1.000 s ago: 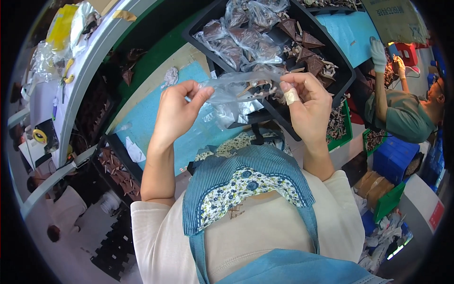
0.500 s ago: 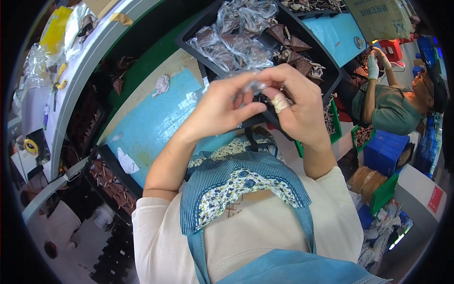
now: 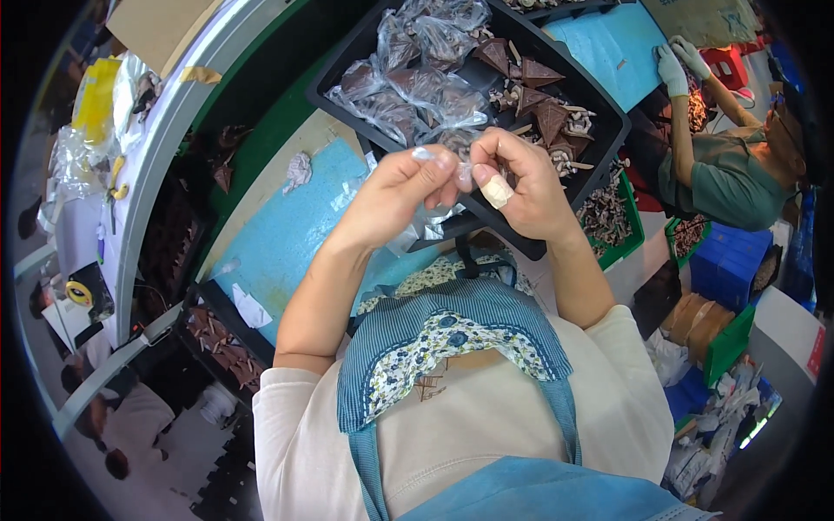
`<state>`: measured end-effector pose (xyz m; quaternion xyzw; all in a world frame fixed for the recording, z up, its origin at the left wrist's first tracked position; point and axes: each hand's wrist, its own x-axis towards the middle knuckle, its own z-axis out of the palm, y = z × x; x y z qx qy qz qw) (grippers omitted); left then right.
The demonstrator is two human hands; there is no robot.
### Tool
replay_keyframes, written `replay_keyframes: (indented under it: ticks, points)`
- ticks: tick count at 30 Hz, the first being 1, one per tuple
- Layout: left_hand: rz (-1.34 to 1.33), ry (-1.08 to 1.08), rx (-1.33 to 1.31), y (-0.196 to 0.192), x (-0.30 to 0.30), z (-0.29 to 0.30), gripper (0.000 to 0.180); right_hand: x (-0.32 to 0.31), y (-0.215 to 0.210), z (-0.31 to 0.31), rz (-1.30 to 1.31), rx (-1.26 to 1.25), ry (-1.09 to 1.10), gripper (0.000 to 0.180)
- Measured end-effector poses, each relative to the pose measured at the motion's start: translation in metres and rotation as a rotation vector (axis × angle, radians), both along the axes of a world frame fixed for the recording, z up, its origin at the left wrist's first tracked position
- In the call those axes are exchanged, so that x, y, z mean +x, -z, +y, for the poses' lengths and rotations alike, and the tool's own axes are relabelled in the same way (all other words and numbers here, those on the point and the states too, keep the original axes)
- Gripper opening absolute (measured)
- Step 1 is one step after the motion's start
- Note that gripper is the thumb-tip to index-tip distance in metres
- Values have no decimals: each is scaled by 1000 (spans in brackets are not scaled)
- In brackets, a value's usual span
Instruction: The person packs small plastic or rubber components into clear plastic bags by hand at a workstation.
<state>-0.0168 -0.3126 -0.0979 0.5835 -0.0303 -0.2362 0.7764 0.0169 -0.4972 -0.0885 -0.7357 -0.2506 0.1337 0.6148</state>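
at the far left there is a curved white table edge (image 3: 165,148) with some yellow packaging (image 3: 94,104) and clear plastic on it. next to it, more to the middle, lies a blue mat (image 3: 287,234) on the work surface, with a crumpled scrap (image 3: 298,170) and some small white pieces on it.

my left hand (image 3: 395,195) is lifted in front of me, above the near edge of the black tray (image 3: 608,143). its fingers are closed together, the thumb pressed to the fingertips, and they pinch a small piece of clear plastic bag (image 3: 463,174). the bag is between my two hands, just in the place where they meet, and most of it is hidden by the fingers, so i cannot tell what is inside.

my right hand (image 3: 521,187) touches the left one. it has a plaster (image 3: 497,191) on one finger, and its fingers are also bent and closed on the same bag.

behind my hands the black tray holds filled clear bags (image 3: 417,82) on its left part and loose brown cone-shaped pieces (image 3: 534,100) on its right part.

at the far right another person in a green shirt (image 3: 730,187) sits, with a gloved hand (image 3: 671,69) on a second blue mat (image 3: 608,43).
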Motion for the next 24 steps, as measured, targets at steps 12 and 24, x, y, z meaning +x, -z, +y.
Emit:
replay_keyframes:
  ticks: [12,24]
  points:
    - [-368,-92,440,-15,16,2,17,17,22,6,-8,53,-69,62]
    - [-1205,-562,665,-7,86,-27,18,82,14,-8,157,303,61,14]
